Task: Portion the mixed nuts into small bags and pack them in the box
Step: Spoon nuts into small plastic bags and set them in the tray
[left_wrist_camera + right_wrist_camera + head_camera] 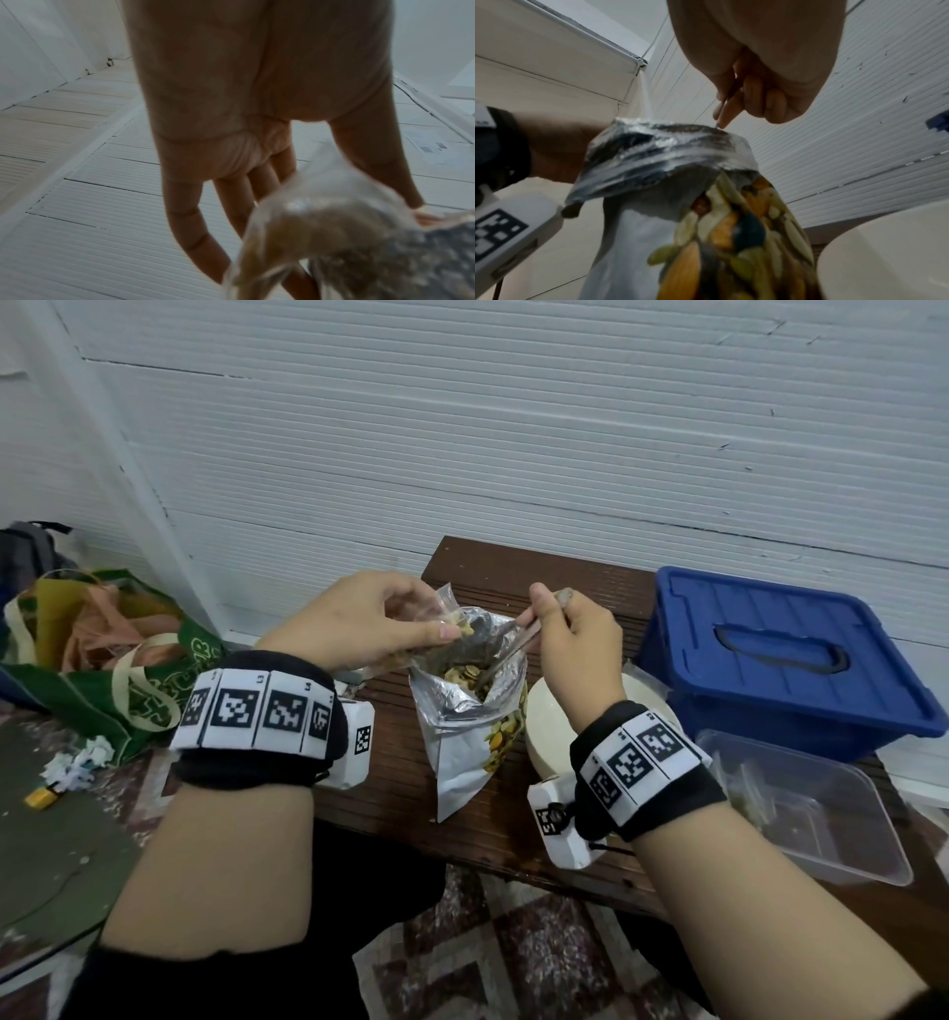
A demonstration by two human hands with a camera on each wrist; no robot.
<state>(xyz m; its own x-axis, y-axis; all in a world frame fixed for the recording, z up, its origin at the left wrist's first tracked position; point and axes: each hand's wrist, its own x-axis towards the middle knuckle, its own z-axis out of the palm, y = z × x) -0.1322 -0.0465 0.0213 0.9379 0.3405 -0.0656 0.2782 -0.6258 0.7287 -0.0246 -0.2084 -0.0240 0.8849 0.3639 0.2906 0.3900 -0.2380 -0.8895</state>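
Observation:
A silver foil bag of mixed nuts (470, 726) stands open on the dark wooden table (518, 819), nuts (464, 672) showing inside; its printed front (731, 233) fills the right wrist view. My left hand (390, 621) pinches a small clear bag (442, 608) holding a few nuts just above the foil bag's mouth; the clear bag (321, 233) looks blurred in the left wrist view. My right hand (570, 629) grips a metal spoon (513, 649) whose bowl reaches down into the foil bag. The fist (757, 97) is curled round the handle.
A blue lidded plastic box (780, 660) stands at the back right. In front of it lies a clear plastic container (801, 803). A white bowl (549, 731) sits beside the foil bag. A green tote bag (113, 670) and crumpled paper (77, 762) lie on the floor at left.

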